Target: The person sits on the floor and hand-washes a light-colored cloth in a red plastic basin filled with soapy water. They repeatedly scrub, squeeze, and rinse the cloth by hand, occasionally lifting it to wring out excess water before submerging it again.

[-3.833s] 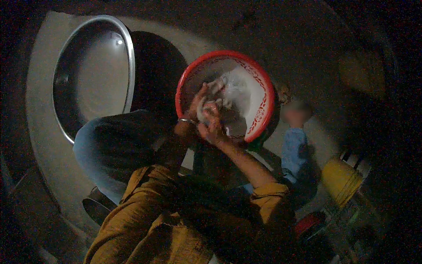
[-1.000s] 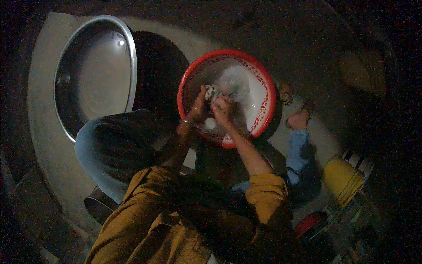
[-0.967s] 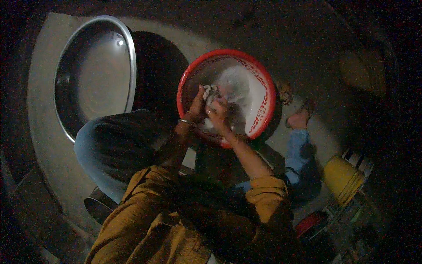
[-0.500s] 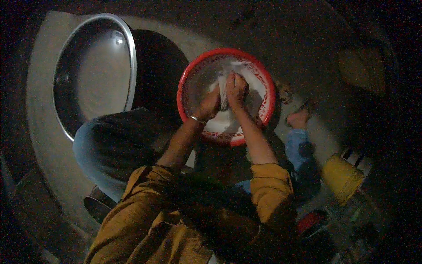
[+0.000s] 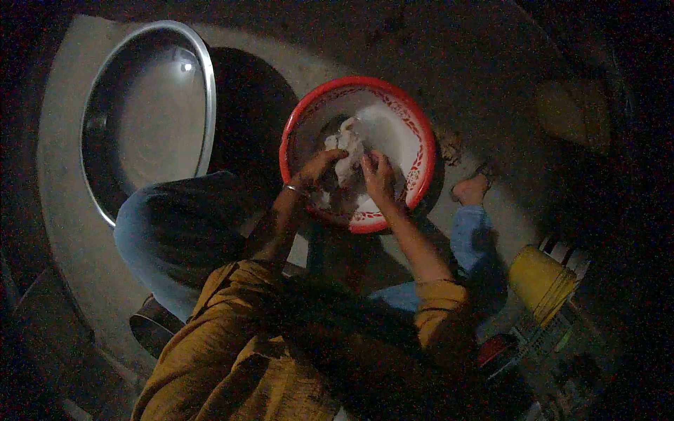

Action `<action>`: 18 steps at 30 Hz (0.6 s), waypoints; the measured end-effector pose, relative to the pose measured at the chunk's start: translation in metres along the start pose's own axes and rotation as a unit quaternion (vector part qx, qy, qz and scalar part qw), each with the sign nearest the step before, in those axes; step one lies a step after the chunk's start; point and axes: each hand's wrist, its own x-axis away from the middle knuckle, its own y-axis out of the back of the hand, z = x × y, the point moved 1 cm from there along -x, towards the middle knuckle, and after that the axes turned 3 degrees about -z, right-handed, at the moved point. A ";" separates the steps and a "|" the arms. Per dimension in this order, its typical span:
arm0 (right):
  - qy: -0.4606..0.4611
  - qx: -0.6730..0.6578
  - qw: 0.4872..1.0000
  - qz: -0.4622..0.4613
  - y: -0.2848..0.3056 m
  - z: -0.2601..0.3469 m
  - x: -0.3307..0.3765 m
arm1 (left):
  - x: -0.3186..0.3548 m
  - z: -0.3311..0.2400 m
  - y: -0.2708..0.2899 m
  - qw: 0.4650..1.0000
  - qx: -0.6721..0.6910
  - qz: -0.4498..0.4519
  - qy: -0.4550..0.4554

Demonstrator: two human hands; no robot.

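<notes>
A white enamel basin with a red rim [image 5: 430, 133] and a red pattern inside stands in front of me. Inside lies a soft, lumpy whitish mass [image 5: 349, 165]; the dim light does not show whether it is dough or wet cloth. My left hand [image 5: 321, 167], with a bangle at the wrist, grips its left side, thumb on top. My right hand [image 5: 379, 175] is at its right edge, fingers bent and slightly apart. Both hands are inside the basin.
A big dark metal tub with a shiny rim [image 5: 211, 105] stands at the left beside my bent knee [image 5: 137, 224]. On the right are my bare foot [image 5: 472, 188], a yellow bucket [image 5: 537, 281] and a basket-like rack [image 5: 547, 337].
My hands were close together, squeezing the stretched whitish mass upright between them. Now they are farther apart and nearer to me, and the mass lies loose and bunched in the basin.
</notes>
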 end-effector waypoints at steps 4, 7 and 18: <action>-0.263 -0.339 0.895 0.116 -0.005 0.010 -0.008 | -0.002 0.002 -0.005 0.996 0.089 -0.005 0.024; -0.174 -0.267 0.934 0.162 -0.013 -0.020 -0.026 | -0.008 0.001 -0.010 0.963 0.249 -0.004 0.102; -0.080 -0.206 0.962 0.159 -0.017 -0.031 -0.034 | -0.017 0.021 -0.005 0.973 0.222 -0.053 -0.016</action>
